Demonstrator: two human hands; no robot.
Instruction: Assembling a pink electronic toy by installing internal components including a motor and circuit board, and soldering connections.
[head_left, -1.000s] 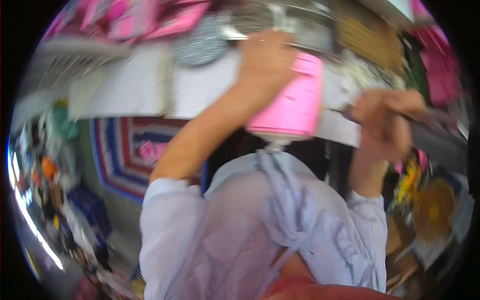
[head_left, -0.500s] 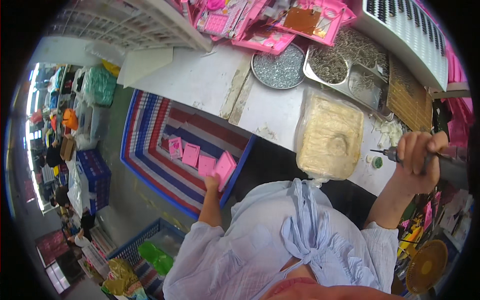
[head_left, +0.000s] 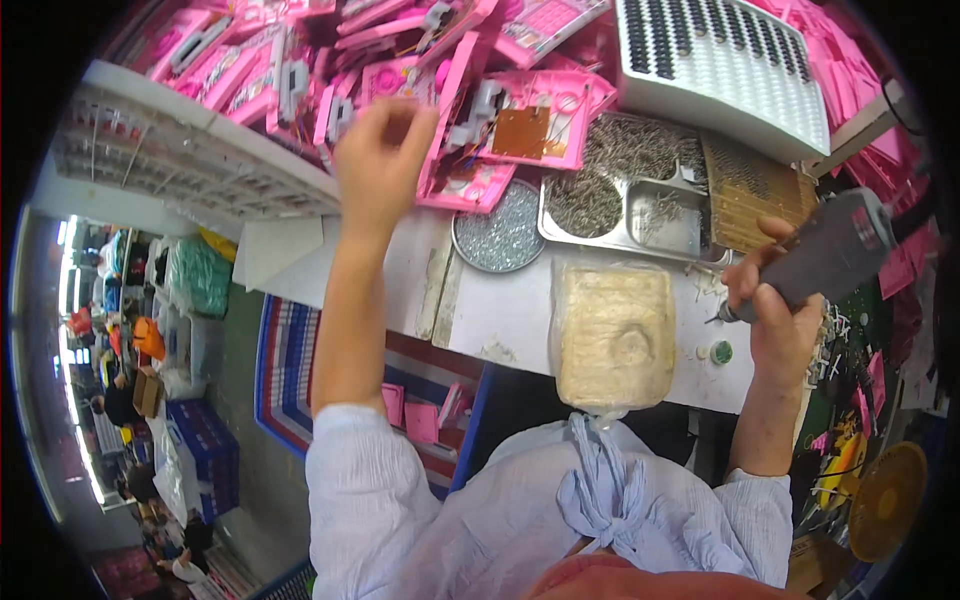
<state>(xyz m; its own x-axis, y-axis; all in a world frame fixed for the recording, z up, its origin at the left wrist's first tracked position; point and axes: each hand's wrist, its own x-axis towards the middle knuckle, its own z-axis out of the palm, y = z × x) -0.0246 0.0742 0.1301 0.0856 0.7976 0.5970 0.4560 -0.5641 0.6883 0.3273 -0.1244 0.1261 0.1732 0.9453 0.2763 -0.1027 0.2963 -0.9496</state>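
My left hand (head_left: 385, 165) is over the heap of pink plastic toy cases. Its thumb and forefinger are curved with a gap between them, beside an upright pink case (head_left: 458, 85); the other fingers are partly hidden. An open pink case (head_left: 560, 115) with a brown circuit board (head_left: 521, 132) lies nearby. In my right hand (head_left: 775, 315) is a grey electric screwdriver (head_left: 835, 240), its thin bit pointing left above the bench. A wrapped, cream-coloured block (head_left: 612, 335) sits at the bench's near edge, left of the bit.
A round dish (head_left: 497, 235) of small silvery parts stands beside a metal tray (head_left: 660, 235) of screws. Behind are a white rack (head_left: 720, 75) with black pieces and a brown perforated board (head_left: 755, 195). A striped crate (head_left: 290, 350) holding pink pieces is below, left.
My left hand has left the pink piece in the crate and moved up to the heap of cases. The screwdriver has tilted and shifted left. The view has turned toward the heap.
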